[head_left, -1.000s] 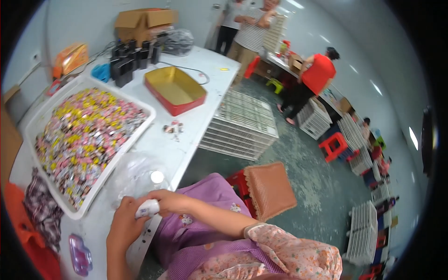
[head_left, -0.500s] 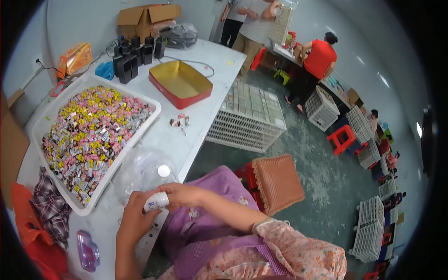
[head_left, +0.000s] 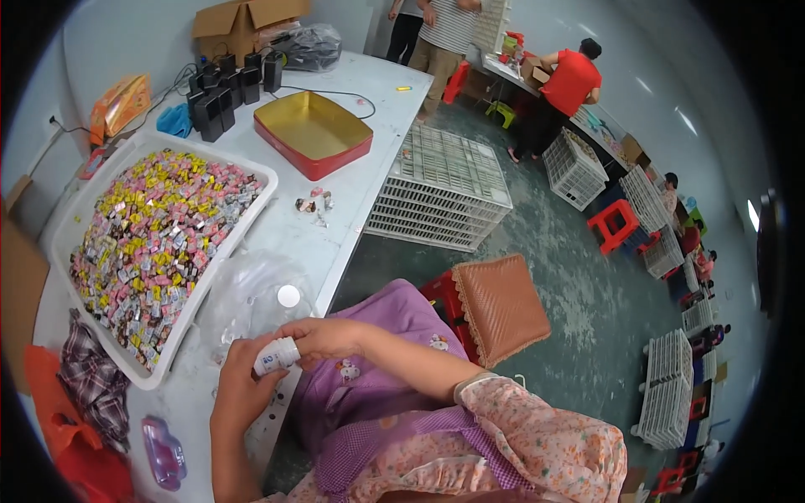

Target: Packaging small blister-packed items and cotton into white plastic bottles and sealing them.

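A small white bottle (head_left: 277,356) with a printed label lies tilted between my two hands over the table's near edge. My left hand (head_left: 241,381) is closed around its base end, thumb and fingers on either side. At its mouth end, my right hand (head_left: 329,339) is closed with the fingertips against the neck; whether they hold anything else is hidden. Just beyond my hands, a round white cap (head_left: 288,296) rests on a clear plastic bag (head_left: 239,293). A large white tray (head_left: 270,189) heaped with small wrapped sweets (head_left: 163,243) stands to the left.
A red tin with a gold inside (head_left: 314,126) sits farther back, near a few wrappers (head_left: 317,204). Black handheld radios (head_left: 222,105) stand behind it. A purple clear case (head_left: 163,453) lies near left. White crates (head_left: 444,189) and a cushioned stool (head_left: 501,310) are right. Other people work beyond.
The view has shifted slightly, so the table things appear a little lower left or higher. Both hands keep hold of the bottle, with hardly any movement.
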